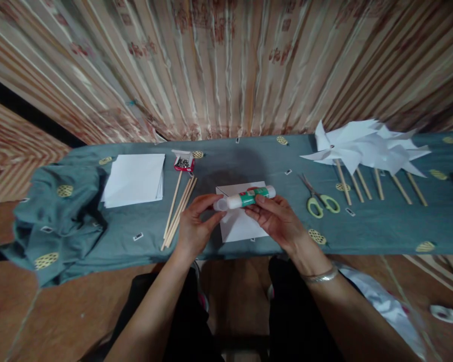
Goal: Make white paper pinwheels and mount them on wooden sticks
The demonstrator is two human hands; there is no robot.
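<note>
A green and white glue stick [249,197] is held level in front of me, above a white paper square [241,226] on the cloth. My right hand [277,216] grips its green body between thumb and fingers. At the other end, my left hand [199,216] pinches the translucent cap [221,204]. Whether the cap is still seated on the tube or just off it I cannot tell. The paper lies below both hands, partly hidden by them and the glue stick, with a dark line near its upper left corner.
A stack of white paper [136,180] lies left, beside a small red box of metal pins [184,162] and several wooden sticks [179,216]. Green-handled scissors [319,198] rest at right. Several paper pinwheels [369,146] on sticks overlap beyond. Bunched tablecloth [60,211] covers the left end.
</note>
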